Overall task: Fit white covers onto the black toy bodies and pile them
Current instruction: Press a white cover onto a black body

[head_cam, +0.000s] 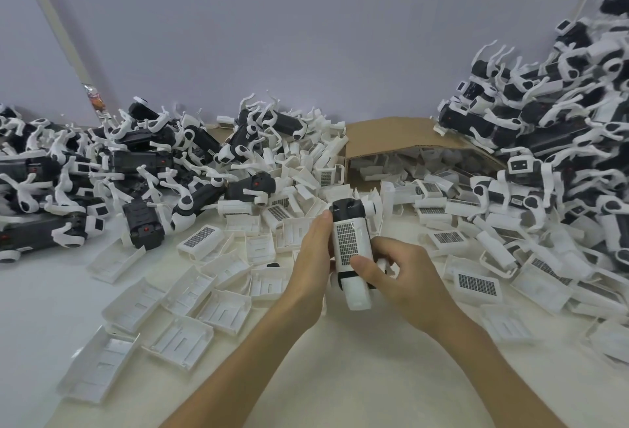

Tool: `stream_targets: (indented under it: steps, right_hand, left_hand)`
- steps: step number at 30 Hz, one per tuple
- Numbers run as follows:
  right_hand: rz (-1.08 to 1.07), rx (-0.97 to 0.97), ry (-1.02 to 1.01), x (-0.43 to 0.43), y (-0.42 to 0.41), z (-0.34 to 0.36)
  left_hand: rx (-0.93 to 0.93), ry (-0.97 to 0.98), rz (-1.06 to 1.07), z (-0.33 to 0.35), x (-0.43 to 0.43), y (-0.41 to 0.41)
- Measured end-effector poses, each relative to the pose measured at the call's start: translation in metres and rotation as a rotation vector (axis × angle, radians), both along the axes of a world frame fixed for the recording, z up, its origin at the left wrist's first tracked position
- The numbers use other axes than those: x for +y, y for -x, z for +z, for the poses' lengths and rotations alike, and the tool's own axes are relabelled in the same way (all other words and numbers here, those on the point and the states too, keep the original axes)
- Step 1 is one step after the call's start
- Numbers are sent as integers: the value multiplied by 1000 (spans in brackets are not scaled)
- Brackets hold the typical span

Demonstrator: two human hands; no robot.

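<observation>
A black toy body (pixel 348 210) with a white cover (pixel 350 243) on its top is held in the air at the middle of the view, above the table. The cover has a dark grid patch facing me. My left hand (pixel 311 257) grips the toy's left side with its fingers along it. From the right, my right hand (pixel 394 274) holds the toy, thumb pressed on the cover's near end. The toy's white head end (pixel 357 296) points toward me.
Loose white covers (pixel 218 295) lie scattered over the white table. A heap of black toy bodies without covers (pixel 112 168) fills the left. A tall pile of toys (pixel 551 128) rises at the right. A tipped cardboard box (pixel 398 138) spills covers at the back.
</observation>
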State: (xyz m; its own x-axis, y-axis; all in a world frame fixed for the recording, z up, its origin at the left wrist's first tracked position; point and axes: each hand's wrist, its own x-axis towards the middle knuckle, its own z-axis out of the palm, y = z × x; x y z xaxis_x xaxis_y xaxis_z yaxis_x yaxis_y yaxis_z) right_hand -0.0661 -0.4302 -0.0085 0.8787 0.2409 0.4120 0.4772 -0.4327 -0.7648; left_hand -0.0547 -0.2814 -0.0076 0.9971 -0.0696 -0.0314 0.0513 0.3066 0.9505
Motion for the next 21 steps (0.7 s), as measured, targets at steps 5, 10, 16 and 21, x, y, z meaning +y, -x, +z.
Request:
stream_targets:
  steps: [5,10,16,21]
  right_hand:
    - [-41,-76,63,1,-1,-2]
    - [34,-47,28,-3,2,1]
    - [66,65,76,0,7,3]
    - [43,70,41,-3,9,8]
  left_hand:
    - [52,54,2,1,-1,1]
    - [113,265,29,4,7,0]
    - [163,309,83,8,12,-3]
    - [99,191,77,8,14,-3]
